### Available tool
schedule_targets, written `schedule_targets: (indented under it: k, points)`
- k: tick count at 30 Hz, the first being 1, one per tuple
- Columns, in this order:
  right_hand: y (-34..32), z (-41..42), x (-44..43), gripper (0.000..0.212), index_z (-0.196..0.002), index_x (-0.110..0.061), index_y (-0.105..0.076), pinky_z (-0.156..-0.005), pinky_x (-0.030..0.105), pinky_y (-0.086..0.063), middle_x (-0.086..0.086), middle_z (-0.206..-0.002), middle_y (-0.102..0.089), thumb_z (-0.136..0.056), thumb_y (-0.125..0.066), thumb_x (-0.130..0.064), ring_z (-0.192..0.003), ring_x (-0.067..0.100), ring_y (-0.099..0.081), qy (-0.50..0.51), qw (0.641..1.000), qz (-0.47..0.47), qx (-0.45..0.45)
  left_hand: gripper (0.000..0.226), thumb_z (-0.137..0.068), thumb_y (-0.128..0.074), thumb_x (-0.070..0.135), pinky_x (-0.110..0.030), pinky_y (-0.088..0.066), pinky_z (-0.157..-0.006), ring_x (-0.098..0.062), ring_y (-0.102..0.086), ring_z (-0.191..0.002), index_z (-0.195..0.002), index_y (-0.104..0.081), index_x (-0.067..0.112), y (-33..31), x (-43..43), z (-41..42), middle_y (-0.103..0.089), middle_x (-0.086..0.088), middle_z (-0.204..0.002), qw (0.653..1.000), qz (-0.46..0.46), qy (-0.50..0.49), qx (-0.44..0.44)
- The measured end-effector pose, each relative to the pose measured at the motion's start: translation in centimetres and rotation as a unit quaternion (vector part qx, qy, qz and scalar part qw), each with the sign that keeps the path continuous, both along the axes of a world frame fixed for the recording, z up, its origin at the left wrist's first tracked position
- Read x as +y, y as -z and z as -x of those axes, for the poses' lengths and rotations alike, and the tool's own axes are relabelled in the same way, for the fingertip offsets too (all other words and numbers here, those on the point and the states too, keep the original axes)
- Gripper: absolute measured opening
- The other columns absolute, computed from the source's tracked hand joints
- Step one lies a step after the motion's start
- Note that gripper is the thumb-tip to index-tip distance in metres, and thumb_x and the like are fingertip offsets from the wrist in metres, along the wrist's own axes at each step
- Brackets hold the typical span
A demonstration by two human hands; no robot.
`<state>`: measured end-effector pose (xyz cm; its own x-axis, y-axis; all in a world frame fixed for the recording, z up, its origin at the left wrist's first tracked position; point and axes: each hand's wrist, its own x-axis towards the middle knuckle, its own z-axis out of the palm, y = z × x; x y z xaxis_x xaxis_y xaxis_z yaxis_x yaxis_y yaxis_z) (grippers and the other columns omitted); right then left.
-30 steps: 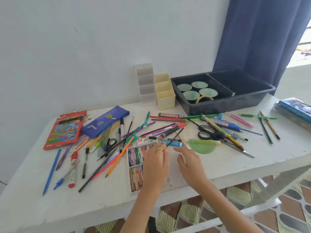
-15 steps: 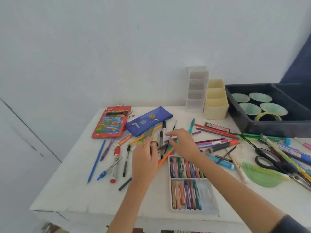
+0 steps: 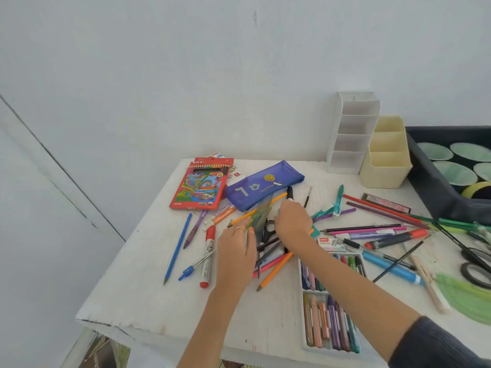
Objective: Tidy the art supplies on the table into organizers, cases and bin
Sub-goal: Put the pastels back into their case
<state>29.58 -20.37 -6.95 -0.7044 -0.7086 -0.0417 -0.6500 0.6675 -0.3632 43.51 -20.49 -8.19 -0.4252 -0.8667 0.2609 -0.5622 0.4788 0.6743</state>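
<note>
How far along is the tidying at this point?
Barely begun. Done: only tape rolls lie in the dark bin; the white organizer and cream organizer look empty. In hand: left hand and right hand are at the pen pile beside the blue pencil case, around a blurred translucent ruler; the grip is unclear. Left: pencils, markers, scissors and the crayon tray lie loose on the table.

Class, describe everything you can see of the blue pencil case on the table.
The blue pencil case is a flat, soft-looking pouch printed with a yellow basketball and white marks. It lies slantwise near the back of the white table, just right of the red colour pencil box. A yellow pencil lies close along its front edge.
</note>
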Motion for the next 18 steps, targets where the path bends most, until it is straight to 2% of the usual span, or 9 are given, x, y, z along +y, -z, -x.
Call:
schedule_targets:
  k: [4, 6, 8, 10, 12, 14, 16, 18]
  points:
    - [0.0, -0.1, -0.6, 0.027, -0.117, -0.007, -0.054, -0.083, 0.035, -0.047, 0.01, -0.119, -0.055, -0.091, -0.057, -0.013, -0.113, 0.027, -0.054, 0.03, 0.999, -0.024, 0.026, 0.03, -0.1, -0.038, 0.025, -0.022, -0.034, -0.088, -0.016, -0.051, -0.105, -0.116, -0.057, 0.009, 0.2, 0.1, 0.0, -0.059, -0.005, -0.109, 0.999, -0.029, -0.009, -0.023]
    - [0.3, -0.3, -0.9, 0.028, -0.118, -0.007, -0.055, -0.082, 0.035, -0.047, 0.009, -0.118, -0.054, -0.091, -0.056, -0.012, -0.113, 0.026, -0.053, 0.028, 0.998, -0.02, 0.045, 0.032, -0.1, -0.037, 0.026, -0.02, -0.032, -0.092, -0.013, -0.048, -0.112, -0.123, -0.055, 0.013, 0.2, 0.3, -0.2, -0.057, 0.0, -0.115, 0.999, -0.032, -0.014, -0.02]
    - [0.5, -0.4, -0.8, 0.025, -0.114, -0.006, -0.056, -0.08, 0.036, -0.048, 0.01, -0.116, -0.055, -0.089, -0.058, -0.013, -0.111, 0.027, -0.053, 0.029, 0.999, 0.006, 0.027, 0.032, -0.1, -0.038, 0.025, -0.022, -0.032, -0.095, -0.012, -0.048, -0.113, -0.125, -0.055, 0.013, 0.3, 0.4, -0.3, -0.057, 0.001, -0.117, 0.999, -0.032, -0.02, -0.005]
    - [0.7, -0.4, -0.5, 0.021, -0.104, -0.006, -0.057, -0.075, 0.035, -0.047, 0.01, -0.108, -0.059, -0.088, -0.061, -0.018, -0.104, 0.029, -0.057, 0.047, 0.997, 0.056, -0.013, 0.03, -0.1, -0.039, 0.024, -0.024, -0.035, -0.093, -0.015, -0.05, -0.11, -0.12, -0.057, 0.012, 0.3, 0.4, -0.2, -0.058, -0.001, -0.113, 0.999, -0.035, -0.03, 0.001]
    - [0.7, -0.3, -0.3, 0.016, -0.09, -0.01, -0.056, -0.064, 0.031, -0.044, 0.009, -0.092, -0.061, -0.084, -0.064, -0.023, -0.088, 0.029, -0.061, 0.066, 0.992, 0.099, -0.052, 0.028, -0.099, -0.042, 0.024, -0.027, -0.037, -0.094, -0.016, -0.05, -0.11, -0.119, -0.058, 0.011, 0.2, 0.1, 0.0, -0.059, -0.001, -0.113, 0.999, -0.024, -0.04, -0.006]
    - [0.6, -0.1, -0.3, 0.022, -0.07, -0.013, -0.049, -0.052, 0.025, -0.038, 0.006, -0.067, -0.051, -0.076, -0.067, -0.023, -0.06, 0.024, -0.052, 0.091, 0.981, 0.139, -0.103, 0.027, -0.096, -0.048, 0.022, -0.029, -0.037, -0.094, -0.017, -0.05, -0.111, -0.118, -0.06, 0.012, 0.0, -0.3, 0.5, -0.06, -0.001, -0.115, 0.999, 0.003, -0.041, -0.017]
    - [-0.1, 0.2, -0.1, 0.027, -0.057, -0.009, -0.048, -0.044, 0.029, -0.039, 0.004, -0.052, -0.042, -0.07, -0.068, -0.021, -0.046, 0.019, -0.039, 0.112, 0.955, 0.201, -0.185, 0.022, -0.092, -0.055, 0.017, -0.03, -0.038, -0.091, -0.02, -0.054, -0.106, -0.111, -0.065, 0.012, -0.1, -0.7, 1.2, -0.063, -0.002, -0.11, 0.999, 0.029, -0.021, -0.01]
    - [-0.8, 0.9, 0.1, 0.019, -0.059, -0.003, -0.065, -0.056, 0.037, -0.052, 0.008, -0.052, -0.05, -0.071, -0.069, -0.016, -0.047, 0.016, -0.044, 0.131, 0.921, 0.266, -0.254, 0.018, -0.088, -0.059, 0.012, -0.034, -0.043, -0.086, -0.022, -0.057, -0.098, -0.102, -0.069, 0.013, 0.0, -1.2, 2.1, -0.066, -0.003, -0.102, 0.999, 0.049, 0.003, -0.002]
